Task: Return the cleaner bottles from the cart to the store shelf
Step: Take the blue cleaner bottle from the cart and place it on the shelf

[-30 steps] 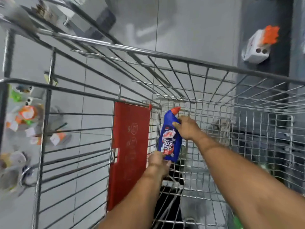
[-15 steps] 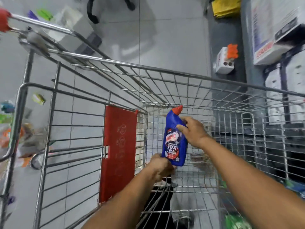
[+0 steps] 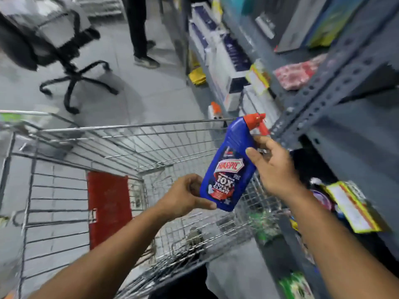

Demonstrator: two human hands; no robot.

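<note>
Harpic toilet cleaner bottle (image 3: 228,169): blue body, red angled cap at its top, label reading "10X Total Clean"; held in the air above the far right corner of the cart, tilted with the cap leaning toward 1 o'clock, just beside the shelf upright. Left hand (image 3: 185,197): at 7 o'clock of the bottle, fingers curled and closed on its bottom corner, thumb along the lower edge. Right hand (image 3: 274,167): at 3 o'clock of the bottle, thumb pressed on the front face and fingers wrapped behind the shoulder below the cap, clamped on it. Shopping cart (image 3: 133,128): silver wire basket beneath and at 9 o'clock of the bottle, with a red panel (image 3: 109,208) on its child-seat flap; contents blurred, cannot be told. Store shelf (image 3: 323,98): grey perforated steel racking at 3 o'clock, bearing boxed goods on the upper tiers, yellow-edged price tags (image 3: 354,210), a pink-patterned pack (image 3: 300,72). White socket adapter with orange top (image 3: 214,110): on the floor at 12 o'clock, past the cart rim. Office chair (image 3: 71,67): black, wheeled base, at 10 o'clock on the grey tiled floor. Another person's legs (image 3: 140,35): dark trousers, standing at 11 o'clock near the shelf end.
</note>
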